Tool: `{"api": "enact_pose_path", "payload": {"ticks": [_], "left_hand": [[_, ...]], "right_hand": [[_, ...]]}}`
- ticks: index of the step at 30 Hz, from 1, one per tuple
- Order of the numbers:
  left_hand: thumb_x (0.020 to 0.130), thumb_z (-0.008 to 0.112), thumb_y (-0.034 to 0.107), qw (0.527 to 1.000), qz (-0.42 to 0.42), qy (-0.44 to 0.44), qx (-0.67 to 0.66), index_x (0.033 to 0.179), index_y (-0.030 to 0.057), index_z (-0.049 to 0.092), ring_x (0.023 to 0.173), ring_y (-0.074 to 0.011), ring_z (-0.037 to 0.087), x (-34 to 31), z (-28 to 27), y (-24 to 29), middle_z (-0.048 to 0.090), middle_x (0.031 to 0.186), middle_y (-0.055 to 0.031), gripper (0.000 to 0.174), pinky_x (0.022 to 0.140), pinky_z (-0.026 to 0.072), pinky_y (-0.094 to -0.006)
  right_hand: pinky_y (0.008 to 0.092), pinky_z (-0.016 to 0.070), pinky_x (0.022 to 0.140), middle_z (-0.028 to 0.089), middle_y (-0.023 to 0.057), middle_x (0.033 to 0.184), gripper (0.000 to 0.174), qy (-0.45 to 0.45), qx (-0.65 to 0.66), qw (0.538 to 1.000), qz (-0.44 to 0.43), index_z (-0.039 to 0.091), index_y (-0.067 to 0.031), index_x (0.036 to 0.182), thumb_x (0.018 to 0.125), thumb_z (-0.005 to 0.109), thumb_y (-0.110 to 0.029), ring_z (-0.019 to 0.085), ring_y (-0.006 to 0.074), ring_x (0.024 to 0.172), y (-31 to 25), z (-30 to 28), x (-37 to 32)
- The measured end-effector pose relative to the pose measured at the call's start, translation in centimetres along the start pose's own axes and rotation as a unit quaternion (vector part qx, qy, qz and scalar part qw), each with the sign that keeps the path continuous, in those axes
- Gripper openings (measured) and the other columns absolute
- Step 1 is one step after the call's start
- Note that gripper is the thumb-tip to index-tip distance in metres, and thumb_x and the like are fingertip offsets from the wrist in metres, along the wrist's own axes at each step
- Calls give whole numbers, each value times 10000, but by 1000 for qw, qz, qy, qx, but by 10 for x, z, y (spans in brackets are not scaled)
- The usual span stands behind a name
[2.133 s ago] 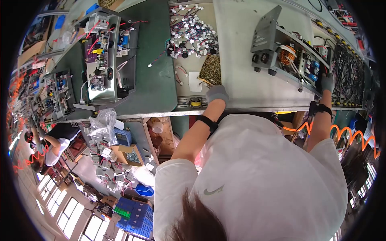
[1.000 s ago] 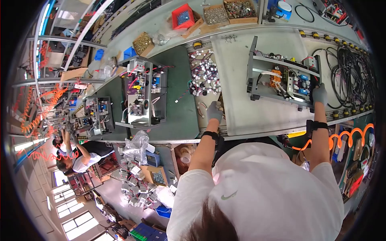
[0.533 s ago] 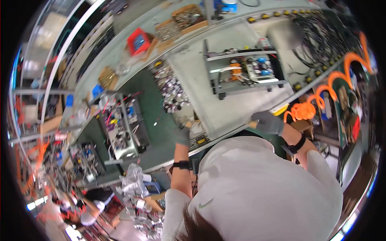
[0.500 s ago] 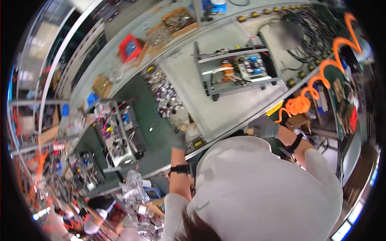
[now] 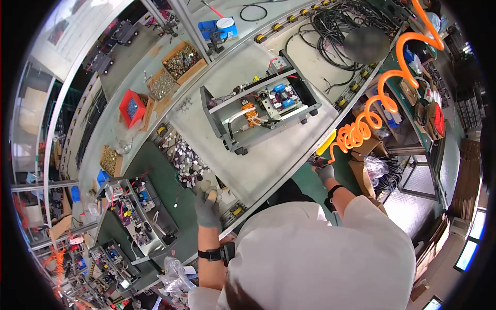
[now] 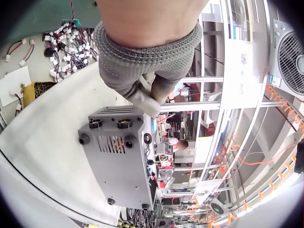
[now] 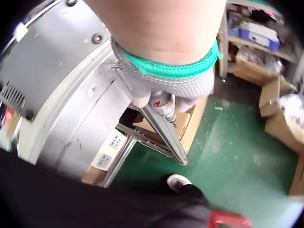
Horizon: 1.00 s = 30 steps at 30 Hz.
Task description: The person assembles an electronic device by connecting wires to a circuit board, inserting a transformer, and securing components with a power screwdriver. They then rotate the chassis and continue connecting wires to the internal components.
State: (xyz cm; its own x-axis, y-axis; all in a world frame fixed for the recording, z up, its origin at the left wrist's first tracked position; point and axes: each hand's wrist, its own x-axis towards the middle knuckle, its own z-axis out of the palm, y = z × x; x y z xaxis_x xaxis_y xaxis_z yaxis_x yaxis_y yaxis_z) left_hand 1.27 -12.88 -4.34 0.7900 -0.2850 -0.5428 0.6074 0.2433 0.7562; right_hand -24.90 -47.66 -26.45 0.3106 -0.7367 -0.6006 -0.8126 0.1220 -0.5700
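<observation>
My gloved left hand [image 5: 208, 207] is over the front edge of the bench, beside a pile of white-plugged wire connectors [image 5: 187, 161]. Its fingers are curled in with the fingertips together in the left wrist view; what they may hold is hidden, so I cannot tell. A small container of brass screws [image 6: 40, 90] is nearby. Below the bench edge, my gloved right hand [image 5: 325, 173] grips a pneumatic screwdriver [image 7: 165, 108], its tip pointing down past the fingers. An orange coiled hose [image 5: 356, 132] runs up from it. A grey metal chassis [image 5: 258, 106] with exposed electronics lies on the bench.
A second open chassis [image 5: 137, 217] stands on the green mat to the left. Black cables [image 5: 338, 33] are heaped at the far right. Along the back are a red bin [image 5: 132, 107] and cardboard boxes of hardware [image 5: 183, 62]. A metal leg [image 7: 166, 130] rises close to the right hand.
My right hand has left the chassis and dropped below the bench edge, where it grips the screwdriver. My left hand has drawn back from the screws. The head view has turned right.
</observation>
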Motion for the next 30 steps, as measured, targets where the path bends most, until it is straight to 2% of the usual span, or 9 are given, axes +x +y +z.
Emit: {"api": "enact_pose_path", "payload": {"ticks": [2, 7, 11, 13, 20, 22, 24, 29, 30], "left_hand": [[806, 649, 68, 999, 8, -50, 5, 1227, 46, 444, 803, -164, 543, 5, -13, -10, 544, 962, -42, 468, 650, 468, -266], [829, 607, 21, 996, -32, -71, -33, 1145, 40, 469, 822, -161, 580, 4, -4, -23, 582, 981, -67, 345, 640, 502, -241], [886, 578, 127, 990, -31, -125, -51, 1137, 51, 480, 758, -149, 565, 11, 12, -25, 571, 906, -40, 280, 627, 504, -254], [895, 567, 151, 989, -40, -129, -58, 1136, 51, 482, 744, -148, 559, 13, 26, -22, 564, 888, -38, 274, 625, 502, -264], [930, 512, 281, 987, -73, -111, -91, 1092, 41, 487, 629, -120, 473, 20, 39, -25, 498, 785, -27, 291, 511, 406, -215], [925, 521, 292, 989, -95, -95, -67, 1042, 33, 498, 610, -103, 438, 11, 63, -14, 478, 766, -21, 285, 485, 378, -199], [926, 522, 287, 984, -79, -143, -76, 1005, 24, 507, 601, -91, 423, 5, 75, -13, 481, 765, -22, 275, 468, 349, -190], [918, 536, 245, 974, -84, -206, -38, 977, 8, 527, 592, -75, 418, 2, 107, -7, 492, 748, -21, 244, 474, 334, -174], [912, 547, 242, 971, -88, -223, -8, 988, -1, 533, 603, -73, 432, 4, 113, -7, 509, 768, -26, 255, 483, 343, -173]], "right_hand": [[298, 493, 791, 647, 52, 979, 550, 86, -60, 994, -27, 565, -79, 1100, 621, 813, -188, 618, 166, 895, -7, 4, 1], [271, 507, 774, 627, 13, 937, 474, 97, 204, 974, -28, 546, -42, 1088, 659, 717, 63, 597, 124, 834, 1, 24, 0], [279, 482, 763, 628, 13, 872, 383, 200, 171, 958, -110, 591, -67, 945, 630, 801, -120, 590, 122, 797, 13, 23, 7], [276, 483, 746, 623, 15, 862, 370, 142, -26, 979, -141, 587, -66, 959, 652, 786, -118, 590, 121, 797, -9, -11, -14], [308, 482, 698, 575, 16, 786, 398, -43, 172, 957, -231, 563, -67, 958, 637, 785, -147, 562, 142, 724, -93, -99, -39], [286, 475, 645, 553, 17, 783, 386, -156, 508, 825, -191, 543, -53, 1001, 688, 737, -170, 542, 121, 692, -160, -125, -71], [277, 441, 607, 527, 26, 783, 359, -141, 389, 856, -311, 521, -48, 994, 712, 681, -202, 517, 137, 668, -218, -150, -113], [252, 321, 616, 406, -6, 724, 394, -292, 594, 664, -348, 496, -104, 974, 657, 690, -235, 362, 123, 619, -301, -142, -133], [287, 372, 670, 443, 2, 764, 324, -302, 619, 629, -359, 491, -122, 943, 683, 673, -187, 432, 148, 709, -316, -135, -138]]}}
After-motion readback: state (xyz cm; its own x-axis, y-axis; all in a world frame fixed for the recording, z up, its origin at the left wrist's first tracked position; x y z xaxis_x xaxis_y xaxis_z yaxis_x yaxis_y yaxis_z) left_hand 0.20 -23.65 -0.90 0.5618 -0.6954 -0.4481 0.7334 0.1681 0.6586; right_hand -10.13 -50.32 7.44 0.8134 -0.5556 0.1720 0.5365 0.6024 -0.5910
